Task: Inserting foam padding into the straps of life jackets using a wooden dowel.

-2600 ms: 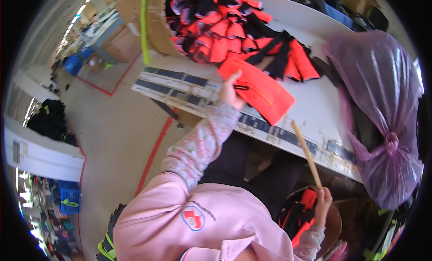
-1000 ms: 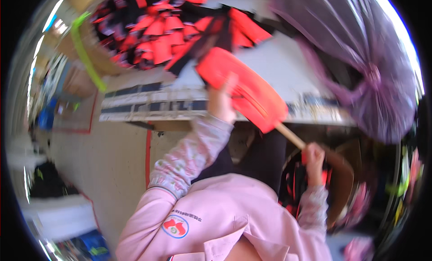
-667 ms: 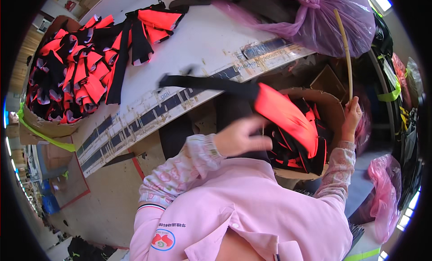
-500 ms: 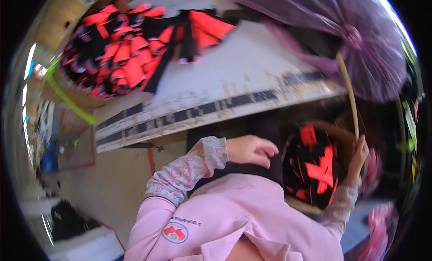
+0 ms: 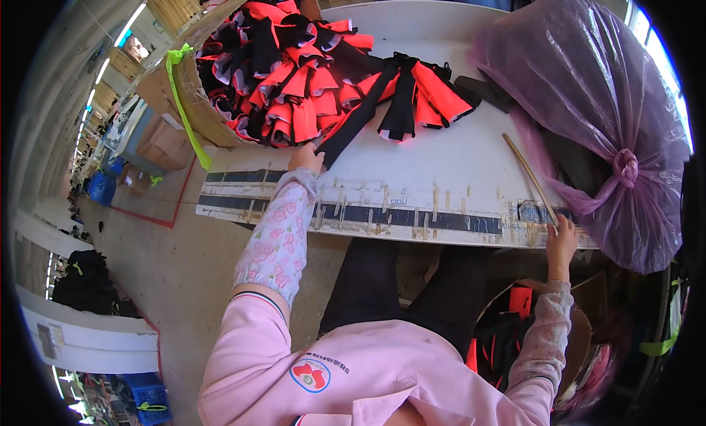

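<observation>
My left hand point(image 5: 305, 158) is at the near side of a big pile of black and neon-red fabric pieces point(image 5: 303, 88), its fingers closed on the lower end of a black fabric strip point(image 5: 351, 129). That strip runs up toward a small fanned bunch of black and red pieces point(image 5: 434, 95) on the white table point(image 5: 441, 165). My right hand point(image 5: 561, 241) grips the near end of a thin wooden stick point(image 5: 531, 174) at the table's front edge. The stick slants away to the left over the tabletop.
A tied purple plastic bag point(image 5: 588, 80) bulges over the table's right side. The pile sits in a cardboard box point(image 5: 190, 95) with a yellow-green strap point(image 5: 184, 106). Below the table on the right, another box holds black and red pieces point(image 5: 507, 330). Tape covers the table's front edge.
My left hand has moved from in front of my body out to the black strip by the pile. My right hand has brought the stick forward over the table. The view has shifted.
</observation>
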A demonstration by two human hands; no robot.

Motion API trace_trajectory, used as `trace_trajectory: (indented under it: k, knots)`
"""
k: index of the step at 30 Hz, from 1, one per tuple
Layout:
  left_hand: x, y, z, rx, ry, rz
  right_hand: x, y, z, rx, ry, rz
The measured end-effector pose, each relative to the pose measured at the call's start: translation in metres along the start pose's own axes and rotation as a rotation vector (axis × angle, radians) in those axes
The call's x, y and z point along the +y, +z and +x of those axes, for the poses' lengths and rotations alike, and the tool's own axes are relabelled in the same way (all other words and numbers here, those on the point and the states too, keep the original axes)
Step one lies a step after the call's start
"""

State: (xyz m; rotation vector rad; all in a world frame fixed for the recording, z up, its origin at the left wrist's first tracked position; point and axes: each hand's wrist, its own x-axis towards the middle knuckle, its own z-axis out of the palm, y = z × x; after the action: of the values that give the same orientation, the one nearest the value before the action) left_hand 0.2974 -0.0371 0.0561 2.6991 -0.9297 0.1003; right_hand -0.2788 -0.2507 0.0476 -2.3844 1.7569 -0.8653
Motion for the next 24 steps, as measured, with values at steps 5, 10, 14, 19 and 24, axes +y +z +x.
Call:
trace_trajectory:
  k: [5,10,14,19,24]
  knots:
    - [0.075,0.006,-0.082,-0.536,0.033,-0.949,-0.076,0.004,-0.010,-0.088,-0.304,0.285]
    - [0.133,0.022,-0.193,-0.904,0.040,-1.283,-0.187,-0.002,-0.062,-0.710,-0.501,0.787]
    - [0.150,0.027,-0.239,-0.982,0.019,-1.374,-0.187,0.018,-0.080,-0.712,-0.479,0.664]
    - [0.122,0.041,-0.263,-0.653,0.263,-1.167,-0.186,0.026,-0.091,-0.673,-0.503,0.733]
    - [0.118,0.027,-0.260,-0.813,-0.264,-1.474,-0.207,0.029,-0.110,-0.555,-0.441,0.671]
